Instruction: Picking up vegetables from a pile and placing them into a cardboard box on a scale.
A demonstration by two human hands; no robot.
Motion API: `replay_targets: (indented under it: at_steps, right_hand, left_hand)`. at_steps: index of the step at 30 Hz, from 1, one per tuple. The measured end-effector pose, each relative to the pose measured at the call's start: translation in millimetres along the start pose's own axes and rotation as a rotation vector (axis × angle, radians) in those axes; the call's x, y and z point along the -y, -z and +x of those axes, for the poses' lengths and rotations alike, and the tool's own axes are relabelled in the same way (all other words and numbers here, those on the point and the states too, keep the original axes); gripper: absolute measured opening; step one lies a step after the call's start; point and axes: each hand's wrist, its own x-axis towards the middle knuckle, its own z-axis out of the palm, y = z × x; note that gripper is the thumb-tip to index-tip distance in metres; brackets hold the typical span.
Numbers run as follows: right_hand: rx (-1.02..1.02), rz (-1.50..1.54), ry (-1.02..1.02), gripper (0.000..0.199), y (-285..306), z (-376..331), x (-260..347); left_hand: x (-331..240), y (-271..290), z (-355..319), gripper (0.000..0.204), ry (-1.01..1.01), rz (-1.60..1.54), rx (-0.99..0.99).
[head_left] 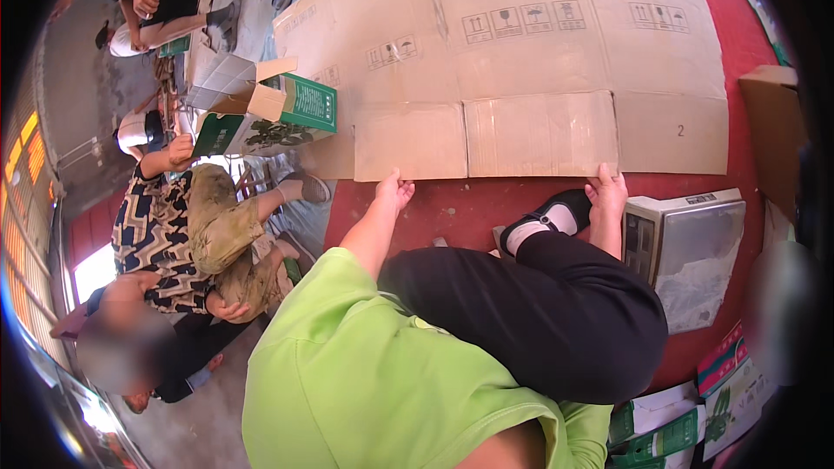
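Observation:
A large flattened cardboard box is spread out in front of me, with creases across it and small printed symbols. My left hand is closed on its near edge, left of the middle, thumb and fingers pinching the flap. Farther right along the same edge, my right hand pinches the cardboard near a flap corner. The near flaps lie flat between and beyond my hands.
A grey scale stands at the right on the red surface. Left of the cardboard is an open green carton, a seated person's hand beside it. Folded green-white cartons lie lower right. Other people sit at upper left.

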Motion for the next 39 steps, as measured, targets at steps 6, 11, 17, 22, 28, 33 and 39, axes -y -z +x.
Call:
replay_targets:
  at_steps: [6,11,17,22,28,33,39]
  right_hand:
    - [0.019,-0.014,0.005,0.023,-6.9,-4.3,1.9]
    - [-0.100,0.023,0.099,0.021,19.7,4.3,32.6]
    - [-0.084,0.071,0.030,0.022,10.0,-4.9,31.1]
    - [-0.056,0.010,-0.128,0.013,10.0,-17.9,6.1]
    - [-0.200,-0.046,-0.112,0.009,12.2,-6.4,-4.4]
    - [-0.238,-0.142,-0.084,0.011,6.4,-10.8,0.3]
    - [-0.309,-0.352,0.041,0.016,21.0,2.6,-15.5]
  left_hand:
    - [-3.1,5.3,3.8,0.022,0.023,-0.020,-0.035]
    - [29.9,-22.9,-26.9,0.020,0.114,0.070,0.117]
    - [49.6,8.7,-44.9,0.023,0.151,0.278,0.260]
    - [59.6,18.7,-55.3,0.027,0.248,0.367,0.274]
    - [56.0,14.2,-71.3,0.028,0.405,0.832,0.299]
    - [47.1,-24.6,-93.8,0.023,-0.595,1.552,0.601]
    - [57.1,-82.0,-119.7,0.060,-1.221,1.826,0.776]
